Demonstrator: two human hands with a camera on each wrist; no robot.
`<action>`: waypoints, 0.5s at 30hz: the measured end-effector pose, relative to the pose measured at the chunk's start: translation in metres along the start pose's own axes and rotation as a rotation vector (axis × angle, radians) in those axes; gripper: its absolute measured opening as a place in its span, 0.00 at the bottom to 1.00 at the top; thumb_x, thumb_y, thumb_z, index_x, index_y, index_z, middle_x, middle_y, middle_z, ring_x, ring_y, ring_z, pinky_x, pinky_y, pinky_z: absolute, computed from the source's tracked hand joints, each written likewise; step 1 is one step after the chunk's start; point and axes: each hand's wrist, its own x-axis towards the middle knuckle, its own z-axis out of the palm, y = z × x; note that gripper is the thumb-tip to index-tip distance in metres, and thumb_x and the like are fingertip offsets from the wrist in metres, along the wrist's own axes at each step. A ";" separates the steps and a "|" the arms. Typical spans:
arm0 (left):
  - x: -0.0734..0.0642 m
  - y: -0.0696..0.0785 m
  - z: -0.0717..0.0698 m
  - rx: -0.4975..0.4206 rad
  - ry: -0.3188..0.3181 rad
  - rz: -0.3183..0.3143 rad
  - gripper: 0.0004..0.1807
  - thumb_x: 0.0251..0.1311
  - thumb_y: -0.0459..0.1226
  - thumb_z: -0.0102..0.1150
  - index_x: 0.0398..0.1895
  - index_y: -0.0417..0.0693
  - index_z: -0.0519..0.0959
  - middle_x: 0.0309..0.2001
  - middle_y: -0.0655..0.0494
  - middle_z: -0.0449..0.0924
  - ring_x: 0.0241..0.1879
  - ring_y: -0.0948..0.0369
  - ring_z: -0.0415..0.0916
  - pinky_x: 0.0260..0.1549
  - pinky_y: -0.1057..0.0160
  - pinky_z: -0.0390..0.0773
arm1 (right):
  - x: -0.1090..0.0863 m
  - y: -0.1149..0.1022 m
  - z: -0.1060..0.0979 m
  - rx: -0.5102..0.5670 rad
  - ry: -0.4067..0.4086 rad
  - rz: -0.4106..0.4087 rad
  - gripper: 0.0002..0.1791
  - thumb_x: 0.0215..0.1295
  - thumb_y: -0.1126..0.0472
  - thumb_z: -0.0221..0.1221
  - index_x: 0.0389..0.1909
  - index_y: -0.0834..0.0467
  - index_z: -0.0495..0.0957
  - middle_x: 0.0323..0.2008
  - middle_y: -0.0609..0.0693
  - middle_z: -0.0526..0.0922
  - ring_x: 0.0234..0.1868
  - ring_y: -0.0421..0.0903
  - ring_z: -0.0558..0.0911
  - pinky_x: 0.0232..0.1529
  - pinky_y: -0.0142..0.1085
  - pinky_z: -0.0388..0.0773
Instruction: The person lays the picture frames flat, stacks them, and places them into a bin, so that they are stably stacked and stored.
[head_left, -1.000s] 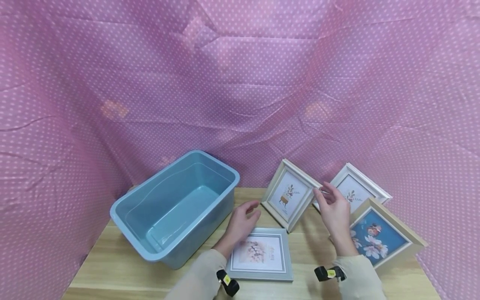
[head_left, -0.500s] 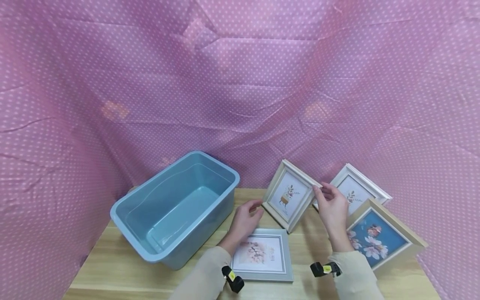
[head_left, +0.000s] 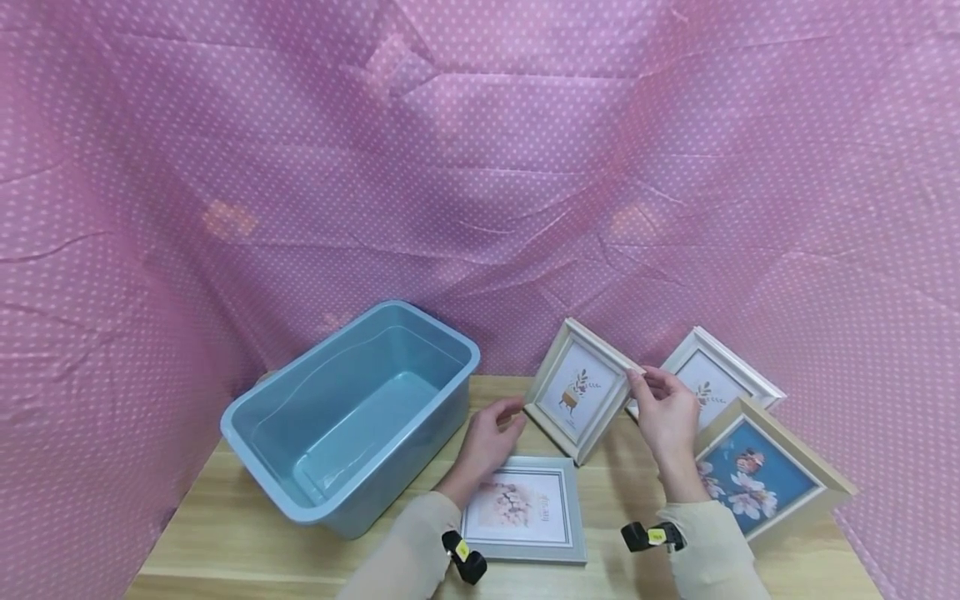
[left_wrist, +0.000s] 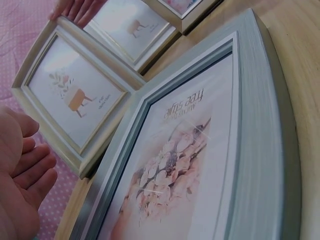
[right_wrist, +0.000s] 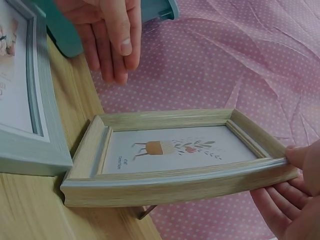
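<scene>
A cream wooden photo frame with a potted-plant print stands tilted back on the table; its stand leg shows behind it in the right wrist view. My right hand pinches its upper right corner, the thumb in front and the fingers behind. Beside the lower left corner is my left hand, its fingers loosely bent with nothing in them. In the right wrist view a gap separates this left hand from the frame. A grey-blue photo frame with a blossom print lies partly under my left forearm.
To the left stands a deep blue plastic tub with nothing inside. A white photo frame stands at the right rear, overlapped by a beige frame with a blue flower picture. Pink dotted cloth encloses the wooden table.
My left hand has shifted slightly right, nearer the cream photo frame's lower left corner. My right hand has moved a little left at its upper corner. The photo frames have stayed put.
</scene>
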 end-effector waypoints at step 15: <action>-0.001 0.004 -0.004 0.003 0.009 0.019 0.19 0.77 0.38 0.61 0.67 0.46 0.82 0.66 0.47 0.85 0.69 0.46 0.80 0.71 0.46 0.80 | -0.003 0.002 0.003 0.041 0.074 -0.052 0.16 0.75 0.60 0.68 0.53 0.69 0.87 0.44 0.69 0.90 0.31 0.16 0.77 0.35 0.12 0.75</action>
